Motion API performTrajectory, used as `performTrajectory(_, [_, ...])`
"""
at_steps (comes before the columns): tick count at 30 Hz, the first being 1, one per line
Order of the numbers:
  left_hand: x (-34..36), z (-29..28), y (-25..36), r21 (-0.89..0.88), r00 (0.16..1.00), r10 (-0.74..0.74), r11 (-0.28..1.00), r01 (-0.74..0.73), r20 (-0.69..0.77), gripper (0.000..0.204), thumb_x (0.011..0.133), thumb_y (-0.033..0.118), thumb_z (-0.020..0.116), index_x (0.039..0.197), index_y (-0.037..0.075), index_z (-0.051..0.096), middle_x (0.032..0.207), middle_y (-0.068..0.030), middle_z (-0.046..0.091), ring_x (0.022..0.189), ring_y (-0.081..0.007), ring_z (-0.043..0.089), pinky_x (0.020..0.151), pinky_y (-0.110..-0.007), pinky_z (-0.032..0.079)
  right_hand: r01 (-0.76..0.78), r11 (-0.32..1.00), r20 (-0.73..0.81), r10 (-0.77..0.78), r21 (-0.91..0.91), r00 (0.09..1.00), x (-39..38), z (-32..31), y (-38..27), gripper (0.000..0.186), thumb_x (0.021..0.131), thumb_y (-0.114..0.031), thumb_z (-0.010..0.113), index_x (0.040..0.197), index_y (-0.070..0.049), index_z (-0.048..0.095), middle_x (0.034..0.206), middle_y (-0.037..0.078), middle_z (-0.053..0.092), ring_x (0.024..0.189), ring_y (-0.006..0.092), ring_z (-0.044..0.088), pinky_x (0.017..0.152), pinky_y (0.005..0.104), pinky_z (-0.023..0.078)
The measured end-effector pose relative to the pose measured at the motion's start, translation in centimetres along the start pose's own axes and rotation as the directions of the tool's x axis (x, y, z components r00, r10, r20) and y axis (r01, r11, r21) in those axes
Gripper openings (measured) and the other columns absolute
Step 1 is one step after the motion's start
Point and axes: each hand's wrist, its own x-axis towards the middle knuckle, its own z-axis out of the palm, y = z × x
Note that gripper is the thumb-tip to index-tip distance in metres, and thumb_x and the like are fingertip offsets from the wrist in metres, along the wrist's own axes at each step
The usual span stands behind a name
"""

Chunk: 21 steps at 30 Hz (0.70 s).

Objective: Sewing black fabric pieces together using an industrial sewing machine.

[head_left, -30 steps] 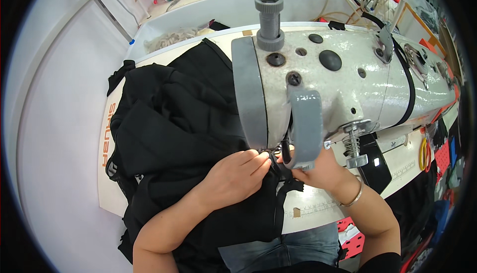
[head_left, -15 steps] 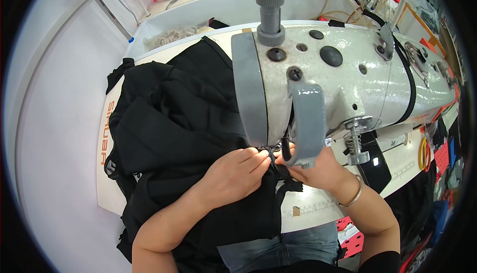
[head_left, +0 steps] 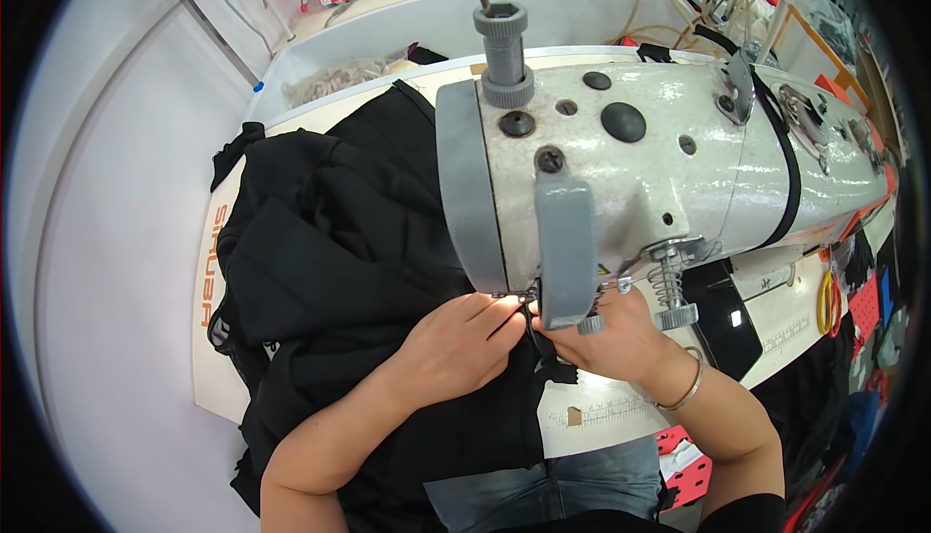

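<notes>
A white sewing machine (head_left: 650,174) with grey parts stands over black fabric (head_left: 330,232) bunched on the worktable (head_left: 601,436). My left hand (head_left: 456,349) has its fingertips closed on the fabric just below the presser area, in front of the needle housing. My right hand (head_left: 606,339), with a bangle at the wrist, has curled fingers at a narrow black strip (head_left: 543,358) that looks like zipper tape, beside my left fingertips. The grey guard (head_left: 567,242) partly hides the right fingertips and the needle.
A black flat panel or device (head_left: 722,329) and yellow scissors (head_left: 829,305) lie right of the machine. Behind it is a white trough (head_left: 572,14) with scraps. A white wall (head_left: 107,242) borders the left. Dark and coloured pieces (head_left: 863,310) crowd the right edge.
The machine appears slightly further left in view, most visibly its guard and top post. My right hand has shifted slightly left with the strip. My left hand stays at the same spot.
</notes>
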Motion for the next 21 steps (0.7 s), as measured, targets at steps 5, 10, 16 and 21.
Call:
performTrajectory(5, [0.15,0.04,0.24,0.033,1.0,-0.019,0.999,0.019,-0.002,0.043,0.073,0.008,0.067,0.115,0.002,0.061,0.107,-0.0057,0.059,0.094,-0.0185,0.058,0.087,-0.032,0.05,0.015,0.998,0.02,-0.014,-0.055,1.0,0.23,-0.65,-0.23,0.023,0.071,-0.021,0.076,0.094,-0.023,0.072,0.096,0.0,0.069,0.078,0.0212,0.065,0.06,0.0341,0.053])
performTrajectory(10, [0.17,-0.06,0.41,0.043,0.999,-0.042,0.998,0.041,0.009,0.045,0.073,0.007,0.067,0.118,0.001,0.061,0.105,-0.0043,0.058,0.094,-0.0178,0.058,0.087,-0.031,0.05,0.029,0.997,0.009,-0.029,-0.066,1.0,0.37,-0.86,-0.44,0.025,0.069,-0.021,0.077,0.093,-0.024,0.073,0.096,0.0,0.069,0.075,0.0195,0.065,0.059,0.034,0.053])
performTrajectory(16, [0.15,0.09,0.37,0.04,0.999,-0.032,0.999,0.033,-0.024,0.043,0.074,0.007,0.068,0.115,0.0,0.062,0.105,-0.0046,0.059,0.094,-0.0179,0.058,0.084,-0.029,0.052,-0.017,0.999,0.008,0.017,-0.027,1.0,0.01,-0.33,-0.43,0.023,0.068,-0.02,0.078,0.091,-0.023,0.072,0.093,-0.001,0.068,0.075,0.0192,0.065,0.06,0.0346,0.053])
performTrajectory(21, [0.11,0.41,0.31,0.025,0.995,-0.033,0.999,0.036,-0.091,0.038,0.073,0.007,0.068,0.111,-0.001,0.063,0.101,-0.0044,0.059,0.092,-0.0176,0.059,0.08,-0.029,0.053,-0.057,0.998,-0.028,0.057,0.0,0.998,0.04,0.02,-0.4,0.022,0.07,-0.02,0.078,0.091,-0.023,0.072,0.092,0.0,0.068,0.072,0.0232,0.064,0.056,0.0357,0.051])
